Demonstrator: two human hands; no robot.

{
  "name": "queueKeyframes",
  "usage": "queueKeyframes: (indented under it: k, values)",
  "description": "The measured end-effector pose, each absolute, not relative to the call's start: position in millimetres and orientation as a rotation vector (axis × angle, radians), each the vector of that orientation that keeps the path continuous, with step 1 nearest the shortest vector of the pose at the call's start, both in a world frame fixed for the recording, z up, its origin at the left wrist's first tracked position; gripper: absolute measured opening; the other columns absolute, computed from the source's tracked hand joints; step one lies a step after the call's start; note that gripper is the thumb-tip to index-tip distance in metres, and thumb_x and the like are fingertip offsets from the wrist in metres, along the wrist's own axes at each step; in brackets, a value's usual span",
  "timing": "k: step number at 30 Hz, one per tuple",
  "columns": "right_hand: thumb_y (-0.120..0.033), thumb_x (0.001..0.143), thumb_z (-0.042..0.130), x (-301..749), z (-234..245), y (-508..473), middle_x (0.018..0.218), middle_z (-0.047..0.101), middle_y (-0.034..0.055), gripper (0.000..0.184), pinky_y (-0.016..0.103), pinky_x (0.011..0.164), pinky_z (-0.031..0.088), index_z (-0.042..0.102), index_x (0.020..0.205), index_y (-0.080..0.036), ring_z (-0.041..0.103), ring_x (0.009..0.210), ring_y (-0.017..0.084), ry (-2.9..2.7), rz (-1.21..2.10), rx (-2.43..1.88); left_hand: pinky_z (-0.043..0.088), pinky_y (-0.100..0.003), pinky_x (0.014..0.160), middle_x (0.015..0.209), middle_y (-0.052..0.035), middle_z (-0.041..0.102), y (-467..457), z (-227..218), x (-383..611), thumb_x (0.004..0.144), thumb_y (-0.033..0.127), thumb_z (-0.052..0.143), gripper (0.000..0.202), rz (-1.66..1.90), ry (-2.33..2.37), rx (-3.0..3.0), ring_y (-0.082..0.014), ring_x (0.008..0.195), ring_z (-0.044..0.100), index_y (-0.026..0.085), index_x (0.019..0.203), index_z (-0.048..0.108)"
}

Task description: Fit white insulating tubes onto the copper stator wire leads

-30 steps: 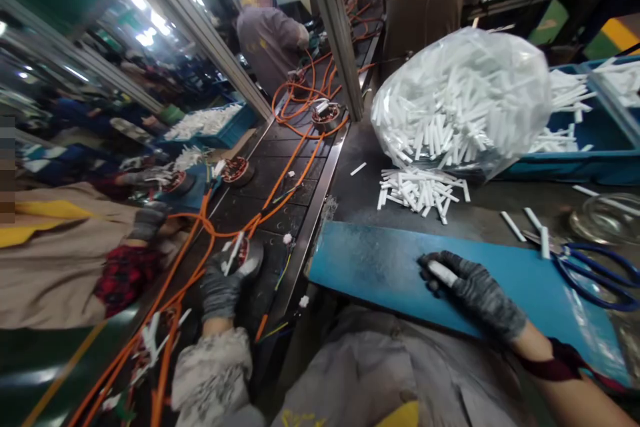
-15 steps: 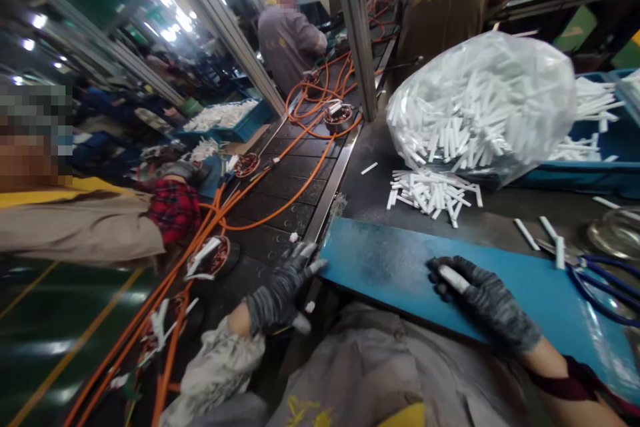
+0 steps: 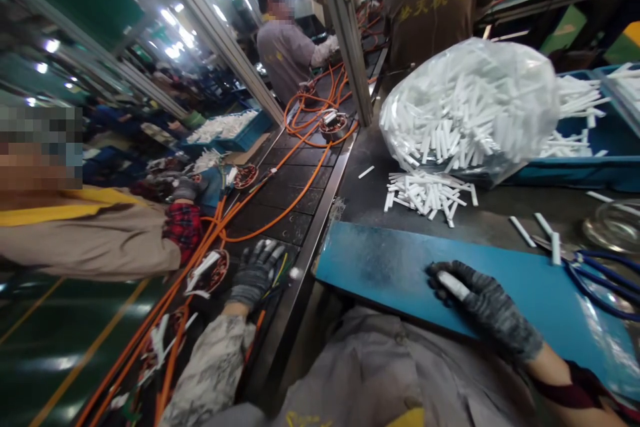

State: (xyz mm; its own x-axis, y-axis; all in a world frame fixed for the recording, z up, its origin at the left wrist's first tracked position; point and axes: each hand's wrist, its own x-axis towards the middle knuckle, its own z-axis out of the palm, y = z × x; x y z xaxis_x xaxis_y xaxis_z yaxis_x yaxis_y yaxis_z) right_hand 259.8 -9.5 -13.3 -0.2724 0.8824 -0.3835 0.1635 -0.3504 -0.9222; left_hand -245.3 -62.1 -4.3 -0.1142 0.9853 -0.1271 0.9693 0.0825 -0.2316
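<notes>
My left hand, in a grey knit glove with whitish fingertips, lies palm down over the dark line with its fingers spread. Beside it on the left sits a ring-shaped stator with copper windings and white strips. Thin yellow-green wires run by my fingertips; whether I touch them I cannot tell. My right hand, gloved alike, rests on a blue board with curled fingers. Its thumb looks covered in white, and anything under the fingers is hidden.
Orange cords run along the line past another stator. A clear bag of white tubes stands behind a loose pile. Blue-handled scissors lie at right, near a blue bin. A co-worker's sleeve reaches in from the left.
My left hand has moved left and away from the board's edge, onto the line near the stator. My right hand stays on the board. The co-worker's arm at left has shifted slightly.
</notes>
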Motion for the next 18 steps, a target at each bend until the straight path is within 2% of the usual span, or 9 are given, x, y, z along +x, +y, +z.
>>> queueKeyframes:
  k: [3,5,8,10,12,14,15,18]
  values:
    - [-0.076,0.079,0.071,265,-18,-16,0.100,0.081,0.0114,0.066,0.032,0.071,0.065,0.080,0.112,-0.020,0.075,0.077,0.022,-1.355,1.645,-1.408,0.027,-0.063,0.125,0.162,-0.0136,0.049,-35,16,-249,0.093,0.019,0.049,0.053,0.571,-2.364,-1.804,-0.0389,0.153,0.040,0.025,0.142,0.068]
    - [-0.074,0.083,0.070,269,-22,-22,0.101,0.081,0.0116,0.062,0.034,0.073,0.067,0.081,0.112,-0.021,0.077,0.080,0.024,-1.401,1.583,-1.404,0.034,-0.062,0.120,0.157,-0.0155,0.055,-9,33,-246,0.091,0.021,0.053,0.046,0.618,-2.410,-1.760,-0.0413,0.148,0.047,0.023,0.132,0.074]
    - [-0.067,0.088,0.068,275,-34,-35,0.107,0.081,0.0113,0.051,0.038,0.085,0.068,0.083,0.111,-0.024,0.080,0.092,0.028,-1.511,1.347,-1.410,0.040,-0.056,0.117,0.157,-0.0109,0.056,42,51,-230,0.088,0.021,0.056,0.047,0.553,-2.380,-1.872,-0.0370,0.143,0.052,0.027,0.132,0.072]
    - [-0.059,0.093,0.065,276,-43,-44,0.110,0.081,0.0094,0.042,0.039,0.094,0.066,0.084,0.111,-0.026,0.080,0.099,0.028,-1.612,1.137,-1.382,0.039,-0.047,0.120,0.166,-0.0064,0.046,84,57,-211,0.090,0.026,0.058,0.052,0.466,-2.311,-2.014,-0.0313,0.144,0.051,0.028,0.142,0.065]
    - [-0.050,0.097,0.062,274,-53,-51,0.107,0.082,0.0069,0.034,0.039,0.093,0.066,0.083,0.111,-0.028,0.080,0.096,0.027,-1.715,0.914,-1.329,0.033,-0.041,0.125,0.170,-0.0059,0.038,131,58,-188,0.094,0.031,0.059,0.056,0.357,-2.226,-2.153,-0.0285,0.148,0.045,0.026,0.150,0.057]
    - [-0.042,0.098,0.060,270,-61,-55,0.103,0.082,0.0054,0.029,0.037,0.086,0.069,0.083,0.109,-0.029,0.081,0.089,0.026,-1.793,0.703,-1.284,0.027,-0.045,0.128,0.167,-0.0101,0.041,179,57,-165,0.095,0.032,0.062,0.059,0.244,-2.170,-2.240,-0.0304,0.149,0.043,0.022,0.153,0.053]
    - [-0.039,0.099,0.059,268,-64,-56,0.103,0.082,0.0053,0.027,0.036,0.083,0.069,0.083,0.109,-0.029,0.081,0.088,0.025,-1.820,0.622,-1.275,0.029,-0.049,0.127,0.165,-0.0125,0.044,202,57,-155,0.095,0.034,0.064,0.059,0.185,-2.155,-2.266,-0.0319,0.147,0.044,0.020,0.151,0.053]
    - [-0.030,0.099,0.059,263,-69,-57,0.102,0.082,0.0043,0.026,0.030,0.078,0.069,0.082,0.111,-0.029,0.081,0.086,0.023,-1.864,0.466,-1.252,0.043,-0.058,0.117,0.153,-0.0146,0.054,265,58,-129,0.099,0.041,0.065,0.052,-0.004,-2.095,-2.348,-0.0317,0.136,0.054,0.018,0.145,0.056]
